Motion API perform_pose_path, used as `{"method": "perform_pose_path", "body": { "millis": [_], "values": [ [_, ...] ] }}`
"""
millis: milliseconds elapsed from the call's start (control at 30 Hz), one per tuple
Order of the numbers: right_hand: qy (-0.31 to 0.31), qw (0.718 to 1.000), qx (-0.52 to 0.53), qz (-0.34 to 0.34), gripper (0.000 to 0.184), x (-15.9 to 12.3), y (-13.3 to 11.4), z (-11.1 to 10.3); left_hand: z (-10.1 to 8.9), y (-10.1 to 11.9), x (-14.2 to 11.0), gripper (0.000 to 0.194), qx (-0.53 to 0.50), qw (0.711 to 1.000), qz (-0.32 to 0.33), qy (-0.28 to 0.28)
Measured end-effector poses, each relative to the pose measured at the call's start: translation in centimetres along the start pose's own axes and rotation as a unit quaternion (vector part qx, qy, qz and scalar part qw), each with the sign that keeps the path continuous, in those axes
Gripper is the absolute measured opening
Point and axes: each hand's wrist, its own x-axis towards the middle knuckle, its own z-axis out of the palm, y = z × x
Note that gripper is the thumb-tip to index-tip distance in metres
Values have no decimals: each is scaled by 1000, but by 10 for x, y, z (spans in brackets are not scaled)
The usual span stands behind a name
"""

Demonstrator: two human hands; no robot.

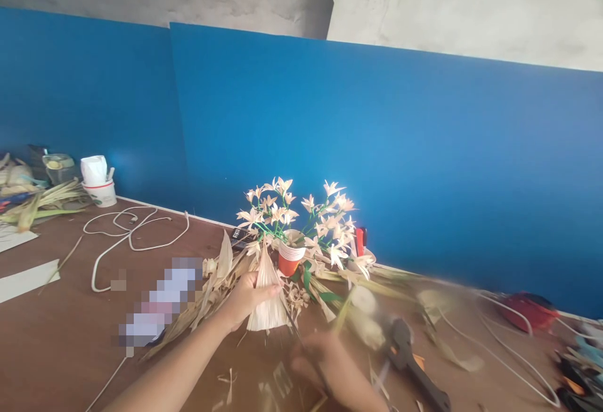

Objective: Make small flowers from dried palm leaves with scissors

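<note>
Pinched between the thumb and fingers of my left hand [252, 299] is a pale dried corn husk [268, 311], narrow at the top and fanned out wide at the bottom. My right hand [325, 362] is smeared by motion, just below and to the right of the husk. A thin dark tool [293, 323] runs from that hand towards the husk's lower right edge; its kind is too blurred to tell. Behind the husk, an orange and white paper cup [291, 256] stands beside cream husk flowers [277, 211] on green stems.
Loose husks [202, 305] and scraps cover the table [61, 349]. A dark glue gun-like tool [409, 362] lies at right. White cables [136, 230] coil at left, near a white tub [101, 191]. A blue partition [377, 148] borders the table's back.
</note>
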Motion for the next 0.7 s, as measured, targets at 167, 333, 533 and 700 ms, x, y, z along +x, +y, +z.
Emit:
{"method": "perform_pose_path", "body": {
  "millis": [167,333,533,700],
  "values": [
    [-2,1000,-15,-9,14,0,0,0,-5,-2,2,34,-4,1000,-16,-25],
    [-14,1000,6,-12,17,-1,4,-1,-6,-2,3,30,-6,999,-11,-32],
    [-57,997,38,-26,27,-5,1,-5,-5,-4,3,31,-21,999,-19,-28],
    [-46,998,34,-20,24,-5,-2,-3,0,-1,-1,28,-15,999,-16,-32]
  ]
}}
